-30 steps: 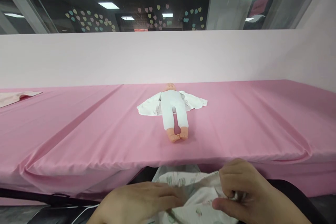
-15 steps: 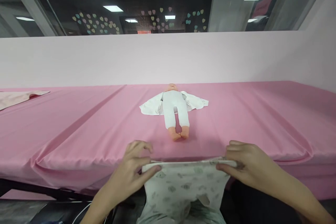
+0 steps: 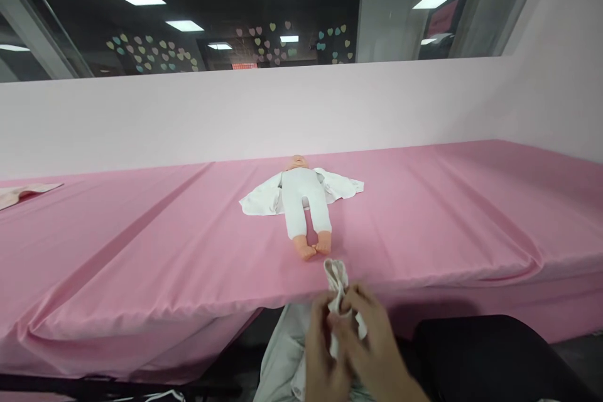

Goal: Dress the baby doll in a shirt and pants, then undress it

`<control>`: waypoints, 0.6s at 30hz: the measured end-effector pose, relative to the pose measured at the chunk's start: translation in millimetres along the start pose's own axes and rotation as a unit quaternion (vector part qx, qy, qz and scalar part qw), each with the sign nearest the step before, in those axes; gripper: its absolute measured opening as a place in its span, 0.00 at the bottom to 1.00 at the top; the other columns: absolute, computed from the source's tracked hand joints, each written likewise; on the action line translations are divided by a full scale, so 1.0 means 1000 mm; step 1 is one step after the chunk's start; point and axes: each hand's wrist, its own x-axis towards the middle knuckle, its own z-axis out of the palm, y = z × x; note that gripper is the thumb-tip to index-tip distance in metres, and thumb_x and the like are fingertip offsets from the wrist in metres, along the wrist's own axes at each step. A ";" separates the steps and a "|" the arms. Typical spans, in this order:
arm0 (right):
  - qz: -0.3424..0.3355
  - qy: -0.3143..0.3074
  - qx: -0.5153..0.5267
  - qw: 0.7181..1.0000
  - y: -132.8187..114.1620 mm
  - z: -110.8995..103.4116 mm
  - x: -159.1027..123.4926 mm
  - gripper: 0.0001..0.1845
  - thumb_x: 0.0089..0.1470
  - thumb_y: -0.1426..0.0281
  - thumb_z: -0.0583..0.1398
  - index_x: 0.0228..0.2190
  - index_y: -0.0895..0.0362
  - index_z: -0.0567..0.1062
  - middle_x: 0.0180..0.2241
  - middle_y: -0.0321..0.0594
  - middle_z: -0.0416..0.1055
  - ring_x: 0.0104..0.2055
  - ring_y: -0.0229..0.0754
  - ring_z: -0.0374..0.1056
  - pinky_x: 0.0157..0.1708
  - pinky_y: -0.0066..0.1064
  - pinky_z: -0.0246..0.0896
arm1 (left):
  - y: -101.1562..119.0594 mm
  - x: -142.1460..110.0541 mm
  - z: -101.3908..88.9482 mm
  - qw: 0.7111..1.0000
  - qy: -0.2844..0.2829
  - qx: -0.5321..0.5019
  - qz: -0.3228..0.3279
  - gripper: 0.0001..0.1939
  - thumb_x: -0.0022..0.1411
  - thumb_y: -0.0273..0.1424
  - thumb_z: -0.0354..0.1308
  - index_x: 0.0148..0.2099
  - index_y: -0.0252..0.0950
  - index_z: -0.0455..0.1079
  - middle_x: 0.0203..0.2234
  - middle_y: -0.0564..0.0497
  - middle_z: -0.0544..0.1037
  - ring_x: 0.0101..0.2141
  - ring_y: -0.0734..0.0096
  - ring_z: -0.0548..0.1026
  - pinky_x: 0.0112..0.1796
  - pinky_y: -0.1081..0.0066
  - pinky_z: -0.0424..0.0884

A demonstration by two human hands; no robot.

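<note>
Head view: both of my hands are together in front of me, low and a little right of centre, working on one bunched white cloth. My left hand and right hand each pinch it, fingers crowded so close that I cannot tell exactly which tip presses which fold. A looped end of the cloth stands up above my knuckles, and more of it hangs down between my palms.

Straight ahead and slightly to the left, the doll lies on its back on the pink-covered bench. Its long axis runs away from me, feet towards my hands and head towards the white wall. My left hand is the one more nearly in line with its legs; my right-hand fingers reach about as far forward. The upright end of the cloth shows just below the feet in my view, apart from them. A white garment spreads out from under the doll's upper body on both sides.

Half a second ago my hands were well apart, with the cloth stretched flat between them and its small print showing; now it is gathered into a narrow bundle. The doll and the garment lie as they did.
</note>
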 end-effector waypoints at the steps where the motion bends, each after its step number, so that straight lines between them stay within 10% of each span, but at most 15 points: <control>1: -0.019 -0.018 0.009 1.000 -0.002 0.007 -0.011 0.11 0.51 0.63 0.57 0.24 0.57 0.64 0.27 0.37 0.63 0.23 0.33 0.60 0.19 0.23 0.57 | -0.012 -0.016 0.005 1.000 -0.006 -0.016 -0.016 0.20 0.56 0.44 0.55 0.45 0.37 0.67 0.35 0.47 0.73 0.36 0.65 0.72 0.37 0.70 0.69; 6: -0.025 -0.071 0.060 0.995 -0.012 -0.020 -0.022 0.06 0.50 0.70 0.58 0.28 0.55 0.63 0.32 0.39 0.67 0.30 0.36 0.65 0.30 0.25 0.64 | -0.019 -0.054 -0.012 0.996 -0.081 0.032 0.027 0.25 0.57 0.41 0.56 0.56 0.42 0.62 0.50 0.44 0.68 0.46 0.62 0.70 0.47 0.66 0.67; 11: 0.046 -0.050 0.187 0.980 -0.020 -0.060 -0.001 0.04 0.53 0.71 0.58 0.30 0.54 0.65 0.23 0.33 0.67 0.23 0.33 0.64 0.22 0.20 0.60 | 0.000 -0.021 -0.032 0.973 -0.075 0.160 0.150 0.25 0.54 0.32 0.61 0.54 0.39 0.62 0.52 0.44 0.65 0.54 0.58 0.62 0.55 0.60 0.57; 18: 0.113 -0.040 0.290 0.949 -0.028 -0.075 0.018 0.10 0.50 0.66 0.63 0.29 0.56 0.65 0.20 0.31 0.63 0.22 0.32 0.62 0.19 0.19 0.56 | -0.056 -0.013 -0.036 0.930 -0.281 0.138 -0.191 0.35 0.41 0.39 0.68 0.51 0.31 0.64 0.47 0.39 0.70 0.48 0.53 0.68 0.51 0.60 0.62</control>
